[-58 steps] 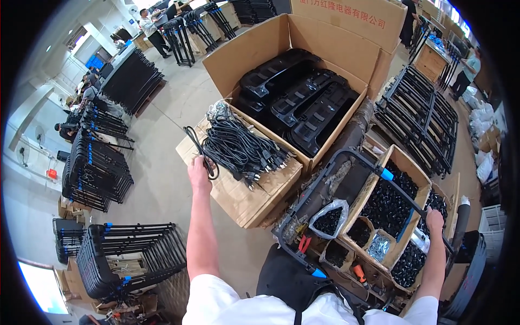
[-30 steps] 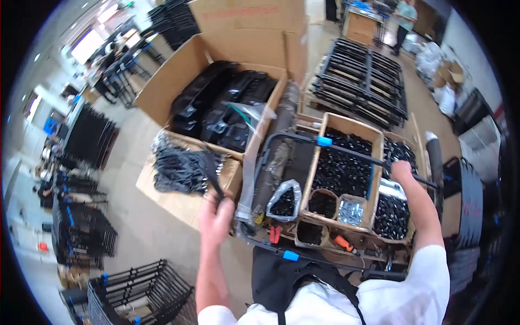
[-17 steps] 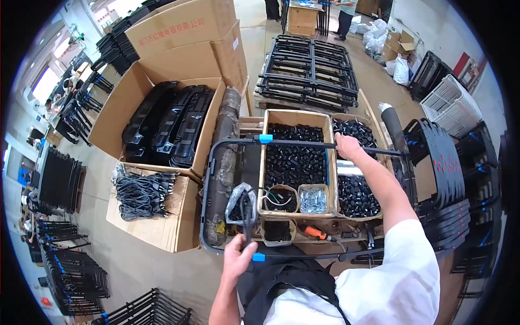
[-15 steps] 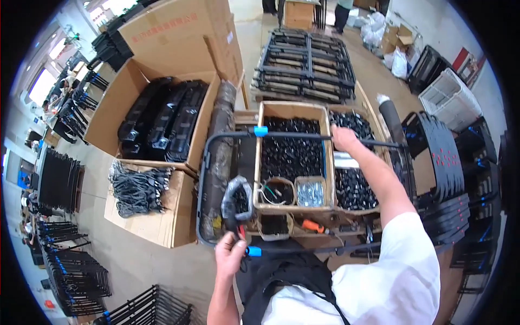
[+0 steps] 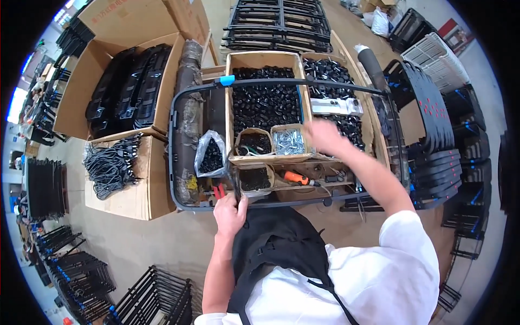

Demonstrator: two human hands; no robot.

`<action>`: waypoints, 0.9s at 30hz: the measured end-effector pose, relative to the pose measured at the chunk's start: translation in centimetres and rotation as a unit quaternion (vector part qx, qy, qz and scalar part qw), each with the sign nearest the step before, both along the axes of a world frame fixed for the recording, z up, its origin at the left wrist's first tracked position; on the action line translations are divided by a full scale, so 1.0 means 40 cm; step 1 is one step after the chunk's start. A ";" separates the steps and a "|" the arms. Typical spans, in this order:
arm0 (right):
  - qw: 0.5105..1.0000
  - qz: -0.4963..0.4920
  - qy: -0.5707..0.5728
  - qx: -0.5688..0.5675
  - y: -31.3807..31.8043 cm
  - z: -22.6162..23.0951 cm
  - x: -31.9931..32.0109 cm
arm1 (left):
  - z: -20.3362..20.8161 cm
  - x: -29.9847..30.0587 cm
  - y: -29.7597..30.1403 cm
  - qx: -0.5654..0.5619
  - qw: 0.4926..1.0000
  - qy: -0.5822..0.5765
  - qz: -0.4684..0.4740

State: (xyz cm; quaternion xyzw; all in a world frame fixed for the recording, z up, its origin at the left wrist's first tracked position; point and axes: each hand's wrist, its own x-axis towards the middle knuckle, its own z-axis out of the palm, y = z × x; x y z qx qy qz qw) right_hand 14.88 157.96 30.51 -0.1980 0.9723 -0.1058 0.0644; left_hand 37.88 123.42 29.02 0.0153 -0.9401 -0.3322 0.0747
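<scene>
A large black rectangular tube frame (image 5: 172, 141) lies across the workbench, with a blue piece (image 5: 227, 80) on its far bar. My left hand (image 5: 230, 215) is closed at the near bar, around a dark narrow bar-shaped thing (image 5: 236, 187) that sticks up from the fingers. Red tool handles (image 5: 218, 191) show just beyond it. My right hand (image 5: 325, 136), smeared by motion, hovers at the right side of a carton (image 5: 269, 159) of small black parts. Beside that hand sits a small tray of silver screws (image 5: 288, 142). Its fingers cannot be made out.
A clear bag of black parts (image 5: 210, 157) and an orange-handled tool (image 5: 297, 178) sit on the bench. At left stand a box of black panels (image 5: 172, 81) and a bundle of cables (image 5: 112, 165). Stacked frames (image 5: 433, 114) stand at right, others (image 5: 279, 24) beyond.
My right hand has left the far bar and come nearer, over the carton's right side by the screws. My left hand stays closed at the near bar. The whole view has shifted.
</scene>
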 end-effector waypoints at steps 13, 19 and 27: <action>0.919 -0.078 -0.184 0.339 0.036 0.141 0.596 | -0.025 -0.025 -0.008 -0.065 0.996 -0.031 -0.058; 0.958 -0.048 -0.036 0.280 0.063 0.095 0.659 | -0.023 -0.016 -0.021 -0.066 0.995 0.003 -0.078; 0.900 -0.076 -0.149 0.402 0.054 0.098 0.637 | -0.029 -0.015 -0.032 -0.030 0.996 -0.027 -0.081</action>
